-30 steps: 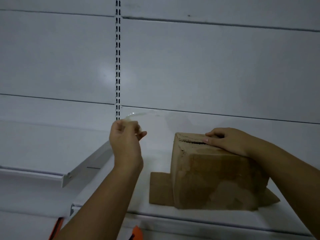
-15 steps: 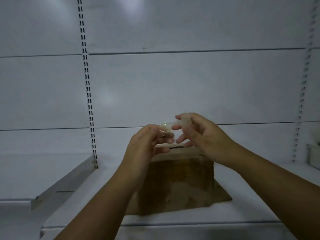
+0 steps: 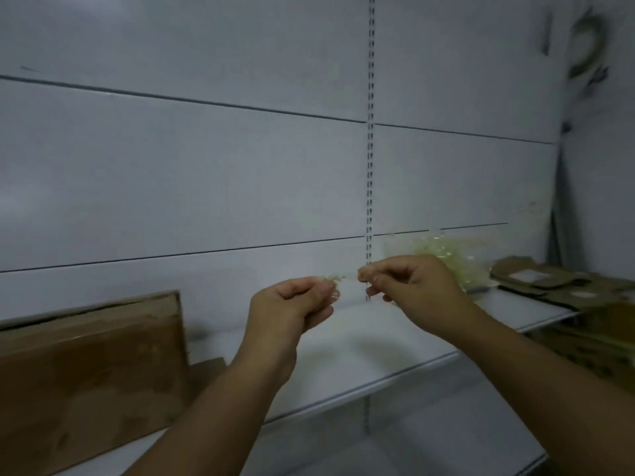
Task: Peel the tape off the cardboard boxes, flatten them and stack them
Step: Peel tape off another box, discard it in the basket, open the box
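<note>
At the near left, a cardboard box (image 3: 89, 369) is seen standing on the white shelf (image 3: 360, 341), its top edge slightly open along the back. A brown flap (image 3: 206, 372) is laid flat on the shelf just beside its right side.

Above the middle of the shelf, two bare forearms are raised. The left hand (image 3: 292, 305) is curled, fingertips pinched on one end of a strip of clear tape (image 3: 343, 278). The right hand (image 3: 409, 281) is likewise closed, thumb and fingers pinched on the other end. The tape is held between the two hands, in the air, apart from the box; it is crumpled and so thin and blurred that its exact shape cannot be made out.

Just behind the right hand, a pale yellowish heap of what appears to be wadded clear tape (image 3: 443, 255) is piled on the shelf against the back panel. Farther right, a stack of flattened cardboard (image 3: 549, 280) is laid on the shelf, with white labels showing on the top pieces. At the far edge, below, more brown cardboard (image 3: 598, 341) is partly visible.

Behind everything, the white back panel (image 3: 206, 173) is crossed by dark seams, and a slotted upright (image 3: 369, 132) is set in it.
</note>
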Demonstrator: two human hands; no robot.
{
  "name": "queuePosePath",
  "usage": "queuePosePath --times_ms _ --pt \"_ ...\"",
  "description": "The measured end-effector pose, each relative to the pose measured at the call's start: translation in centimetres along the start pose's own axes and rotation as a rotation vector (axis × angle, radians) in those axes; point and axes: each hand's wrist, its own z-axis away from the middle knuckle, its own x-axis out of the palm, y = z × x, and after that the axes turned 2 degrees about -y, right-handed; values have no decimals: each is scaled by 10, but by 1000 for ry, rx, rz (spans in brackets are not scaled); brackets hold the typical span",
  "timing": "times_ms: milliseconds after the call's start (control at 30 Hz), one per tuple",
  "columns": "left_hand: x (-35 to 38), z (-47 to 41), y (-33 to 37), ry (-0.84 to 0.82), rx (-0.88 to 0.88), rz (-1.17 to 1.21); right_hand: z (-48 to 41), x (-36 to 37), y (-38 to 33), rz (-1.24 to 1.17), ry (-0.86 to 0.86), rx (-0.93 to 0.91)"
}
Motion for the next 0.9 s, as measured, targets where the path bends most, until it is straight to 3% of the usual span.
queuePosePath --times_ms 100,267,567,700,833,900 --pt "36 -10 -25 17 10 14 6 -30 22 135 79 -22" --pt "71 -45 -59 22 68 -45 1 -59 65 317 14 42" --pt "125 -165 -117 -129 182 -200 -66 -91 142 567 71 82" --pt "146 -228 -128 -220 104 -115 -109 -132 167 550 247 166" --pt "171 -287 -137 -226 93 -271 -136 -169 194 469 278 260" --pt "184 -307 -145 -274 94 -362 -147 -181 209 706 211 219"
